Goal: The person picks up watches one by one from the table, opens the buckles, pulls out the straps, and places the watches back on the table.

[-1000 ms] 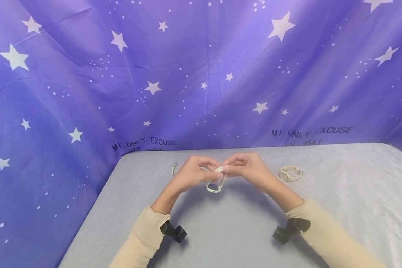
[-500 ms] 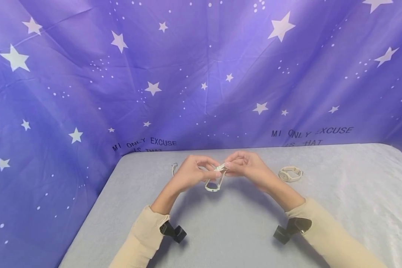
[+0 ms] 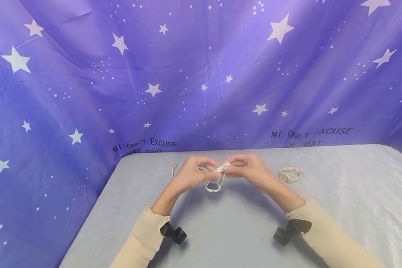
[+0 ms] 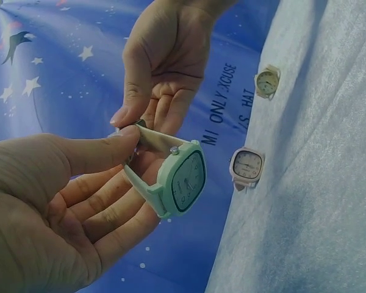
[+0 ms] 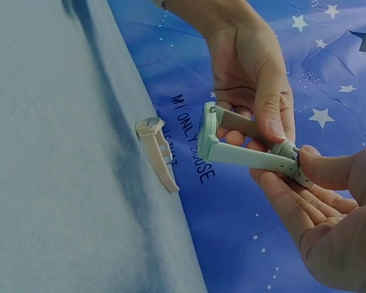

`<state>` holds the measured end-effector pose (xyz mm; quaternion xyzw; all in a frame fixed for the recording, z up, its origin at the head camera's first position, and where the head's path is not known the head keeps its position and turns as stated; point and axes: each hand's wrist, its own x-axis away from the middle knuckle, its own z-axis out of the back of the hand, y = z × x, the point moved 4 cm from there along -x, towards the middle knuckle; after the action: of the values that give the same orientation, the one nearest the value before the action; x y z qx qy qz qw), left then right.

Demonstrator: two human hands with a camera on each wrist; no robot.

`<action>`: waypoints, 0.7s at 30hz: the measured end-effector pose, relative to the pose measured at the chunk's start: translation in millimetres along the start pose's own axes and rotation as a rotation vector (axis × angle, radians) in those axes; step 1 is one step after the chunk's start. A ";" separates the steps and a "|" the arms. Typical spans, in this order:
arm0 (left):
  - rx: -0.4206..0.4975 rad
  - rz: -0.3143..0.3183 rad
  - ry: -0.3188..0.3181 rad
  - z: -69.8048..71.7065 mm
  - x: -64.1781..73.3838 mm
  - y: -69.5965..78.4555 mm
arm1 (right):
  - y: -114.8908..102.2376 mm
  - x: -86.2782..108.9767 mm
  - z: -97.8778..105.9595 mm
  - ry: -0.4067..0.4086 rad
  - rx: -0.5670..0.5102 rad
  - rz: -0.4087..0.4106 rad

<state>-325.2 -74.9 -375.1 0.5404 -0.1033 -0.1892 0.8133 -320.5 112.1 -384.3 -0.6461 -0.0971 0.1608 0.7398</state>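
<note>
Between both hands, above the table, is a light green wristwatch [image 4: 184,183] with a rounded-square case. Its case hangs lowest in the head view, and the strap [image 5: 250,156] forms a loop. My left hand [image 3: 195,172] pinches the strap close to the buckle with thumb and fingers. Opposite it, my right hand [image 3: 249,168] pinches the strap's end beside the buckle [image 5: 287,149], thumb on top and fingers beneath. In the right wrist view, small holes show along the strap near my right thumb. The two hands' fingertips are close together.
A beige watch [image 3: 284,176] lies on the grey cloth-covered table [image 3: 227,230] at the right. Left of my left hand, a second watch [image 3: 173,170] is partly hidden; the left wrist view shows a pinkish square one [image 4: 247,165]. A purple star-patterned curtain [image 3: 187,56] hangs behind.
The strap's end has come out to the upper right of the buckle, with my right hand's fingers shifting slightly along it. The left hand stays nearly still, holding the strap.
</note>
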 end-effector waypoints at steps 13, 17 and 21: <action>0.049 0.016 0.006 2.9 -0.8 -0.5 | -0.5 -2.6 2.5 0.005 -0.116 -0.037; 0.069 0.011 -0.006 2.6 -1.3 -1.5 | 0.0 -2.2 2.5 -0.005 -0.130 -0.043; 0.099 0.014 -0.030 1.7 -1.7 -3.2 | 0.0 -1.9 2.9 -0.012 -0.129 -0.038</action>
<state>-328.0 -76.8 -377.4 0.5763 -0.1283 -0.1863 0.7853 -323.2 114.1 -383.8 -0.6895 -0.1241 0.1438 0.6989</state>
